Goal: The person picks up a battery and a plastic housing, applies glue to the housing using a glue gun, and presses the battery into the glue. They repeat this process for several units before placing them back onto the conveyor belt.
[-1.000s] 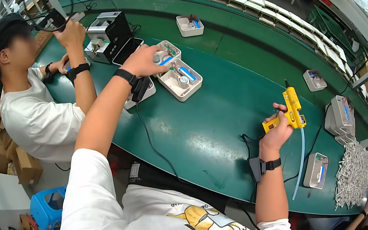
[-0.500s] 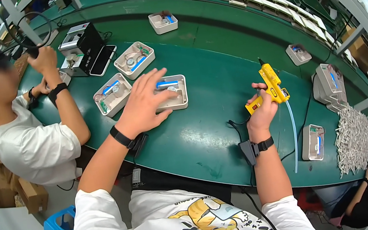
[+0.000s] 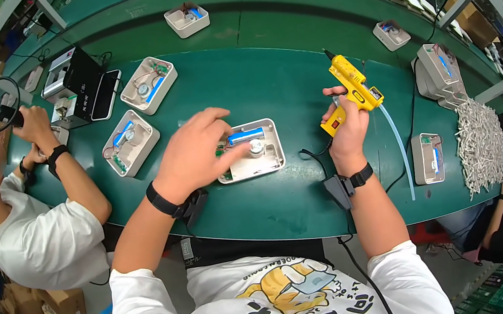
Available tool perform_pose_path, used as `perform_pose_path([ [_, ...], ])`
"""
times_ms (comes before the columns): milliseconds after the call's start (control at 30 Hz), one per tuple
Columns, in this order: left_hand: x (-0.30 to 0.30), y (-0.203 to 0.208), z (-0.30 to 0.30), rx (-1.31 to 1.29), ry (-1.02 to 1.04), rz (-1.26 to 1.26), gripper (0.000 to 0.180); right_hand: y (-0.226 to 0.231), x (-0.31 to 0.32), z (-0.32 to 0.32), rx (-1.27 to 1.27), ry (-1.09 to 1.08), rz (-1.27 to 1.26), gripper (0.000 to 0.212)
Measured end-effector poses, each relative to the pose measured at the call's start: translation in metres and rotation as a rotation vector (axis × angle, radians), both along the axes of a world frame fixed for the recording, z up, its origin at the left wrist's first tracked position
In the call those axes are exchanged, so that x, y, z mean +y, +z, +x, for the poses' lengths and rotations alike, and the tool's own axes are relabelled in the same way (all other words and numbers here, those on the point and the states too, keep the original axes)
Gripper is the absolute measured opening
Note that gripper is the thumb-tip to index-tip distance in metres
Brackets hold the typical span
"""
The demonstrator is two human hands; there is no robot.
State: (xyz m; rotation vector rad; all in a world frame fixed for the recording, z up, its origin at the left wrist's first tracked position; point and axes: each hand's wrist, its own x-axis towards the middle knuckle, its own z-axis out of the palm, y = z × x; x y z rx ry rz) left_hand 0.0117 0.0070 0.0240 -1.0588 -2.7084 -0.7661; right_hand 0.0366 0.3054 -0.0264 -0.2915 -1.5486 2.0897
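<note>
My left hand [image 3: 194, 152] reaches over the left end of a white plastic housing [image 3: 260, 169], fingers spread. Its thumb is over or against a round, pale part [image 3: 256, 148] inside; whether they touch I cannot tell. Beside that part lies a blue cylindrical battery [image 3: 245, 136], and a bit of green circuit board shows under the hand. My right hand [image 3: 348, 131] grips a yellow hot glue gun [image 3: 353, 81], its dark nozzle pointing away from me. A long, pale-blue glue stick [image 3: 401, 142] trails from the gun's back end.
Similar housings [image 3: 148, 86] [image 3: 131, 142] stand to the left, near a black machine [image 3: 77, 86] and a co-worker [image 3: 40, 205]. On the right are another housing [image 3: 428, 158], a stack of housings [image 3: 440, 69] and a heap of small white pieces [image 3: 481, 145]. More housings [image 3: 187, 20] sit farther back.
The housing under my left hand has slid right, away from the other two, and the hand went with it. My right hand still holds the glue gun. The whole view has shifted.
</note>
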Motion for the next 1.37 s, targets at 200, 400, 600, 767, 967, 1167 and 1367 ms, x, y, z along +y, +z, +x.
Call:
perform_pose_path([
  [200, 0.006, 0.005, -0.002, 0.024, 0.103, -0.226, 0.027, 0.000, 0.001, 0.000, 0.000, 0.054, 0.048, 0.023],
  [400, -0.013, -0.004, -0.026, -0.175, -0.113, 0.227, 0.019, 0.017, -0.006, 0.013, 0.017, 0.259, 0.142, 0.025],
  [600, -0.009, -0.032, -0.032, -0.397, -0.070, 0.693, 0.015, 0.079, -0.022, 0.046, -0.236, 0.502, 0.295, 0.024],
  [767, 0.007, -0.069, -0.028, -0.567, 0.081, 0.960, 0.011, 0.076, -0.047, 0.069, -0.467, 0.577, 0.532, 0.023],
  [967, 0.010, -0.070, -0.027, -0.631, 0.041, 0.922, 0.008, 0.073, -0.079, 0.059, -0.591, 0.556, 0.654, 0.028],
  [1167, 0.013, -0.069, -0.034, -0.591, 0.030, 0.896, 0.009, 0.072, -0.086, 0.048, -0.633, 0.532, 0.676, 0.030],
  [1367, -0.029, -0.061, -0.029, -0.399, 0.171, 0.880, 0.010, 0.061, -0.090, 0.052, -0.524, 0.619, 0.534, 0.036],
])
